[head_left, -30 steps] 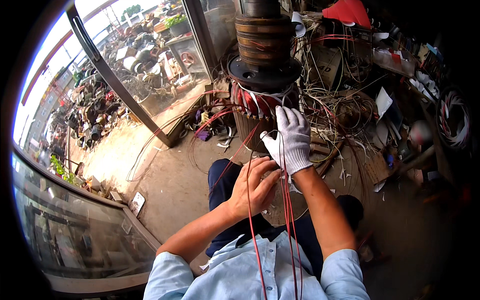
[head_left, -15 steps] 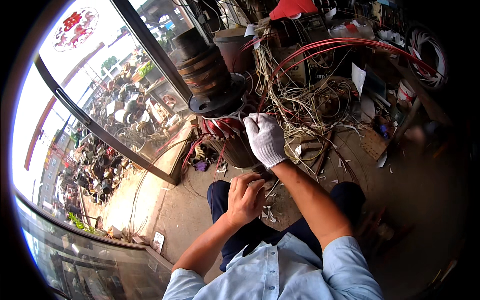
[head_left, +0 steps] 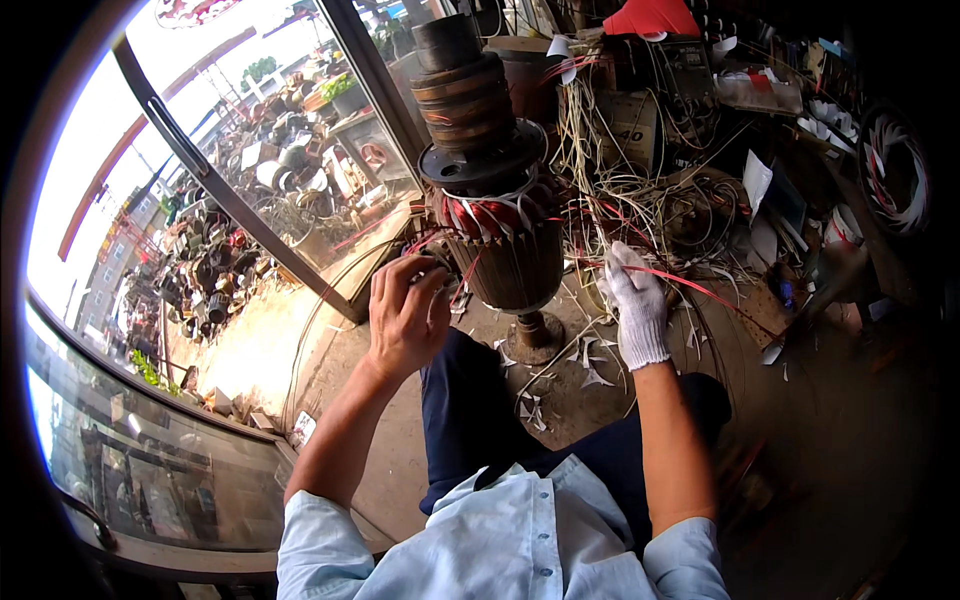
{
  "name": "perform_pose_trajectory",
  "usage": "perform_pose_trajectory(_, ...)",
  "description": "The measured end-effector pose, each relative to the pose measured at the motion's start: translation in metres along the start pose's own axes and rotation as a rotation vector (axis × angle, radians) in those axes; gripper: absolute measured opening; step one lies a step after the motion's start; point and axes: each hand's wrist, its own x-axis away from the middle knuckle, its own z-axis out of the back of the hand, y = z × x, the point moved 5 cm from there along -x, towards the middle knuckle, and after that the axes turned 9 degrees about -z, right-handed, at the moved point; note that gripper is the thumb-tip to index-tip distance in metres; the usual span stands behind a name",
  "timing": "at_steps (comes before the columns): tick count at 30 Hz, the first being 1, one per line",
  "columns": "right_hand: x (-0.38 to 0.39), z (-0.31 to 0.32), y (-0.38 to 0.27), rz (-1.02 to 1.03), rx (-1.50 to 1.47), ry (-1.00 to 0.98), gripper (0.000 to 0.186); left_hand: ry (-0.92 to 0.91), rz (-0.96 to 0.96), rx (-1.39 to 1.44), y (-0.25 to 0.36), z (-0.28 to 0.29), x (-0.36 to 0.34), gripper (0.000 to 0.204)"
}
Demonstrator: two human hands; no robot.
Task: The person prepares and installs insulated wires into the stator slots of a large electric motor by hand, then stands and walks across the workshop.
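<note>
Rotor (head_left: 505, 262) stands between the bare left hand (head_left: 410, 308), curled beside it with its hold unclear, and the gloved right hand (head_left: 636, 300), gripping red wires (head_left: 674, 277). Wire-guiding seems underway; the next move calls for untangled slack.

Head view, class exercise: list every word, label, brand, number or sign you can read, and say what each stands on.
Brown box: large dark printed characters, which I won't copy out.
Red round sign: cut off by the upper picture edge, so not readable.
Wound rotor: no lettering that I can make out.
Any other markings: too small or blurred to read.
</note>
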Motion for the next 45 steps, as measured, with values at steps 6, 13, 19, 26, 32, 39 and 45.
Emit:
perform_pose_trajectory(6, 0.053, 0.005, 0.028, -0.221, 0.066, -0.062, 0.039, -0.080, 0.042, -0.225, -0.133, 0.035, -0.045, 0.025)
perform_pose_trajectory(13, 0.100, -0.076, 0.038, -0.311, 0.117, -0.312, 0.049, -0.840, 0.372, 0.054, -0.268, -0.025, -0.003, 0.027)
perform_pose_trajectory(19, 0.078, -0.123, -0.023, -0.020, 0.245, -0.292, 0.062, -1.089, 0.344, 0.186, -0.293, -0.073, 0.032, 0.032)
perform_pose_trajectory(26, 0.033, -0.141, -0.046, 0.308, 0.608, -0.001, 0.051, -0.908, 0.233, 0.407, -0.301, -0.109, 0.045, 0.028)
perform_pose_trajectory(32, 0.006, -0.166, -0.008, 0.453, 0.950, 0.003, 0.048, -0.614, 0.260, 0.588, -0.309, -0.142, 0.057, 0.022)
perform_pose_trajectory(39, 0.002, -0.173, 0.021, 0.400, 1.009, -0.065, 0.049, -0.323, 0.271, 0.621, -0.300, -0.099, 0.057, 0.033)
perform_pose_trajectory(45, 0.023, -0.168, 0.018, 0.392, 0.983, -0.158, 0.047, -0.246, 0.061, 1.664, -0.187, -0.007, 0.012, 0.050)
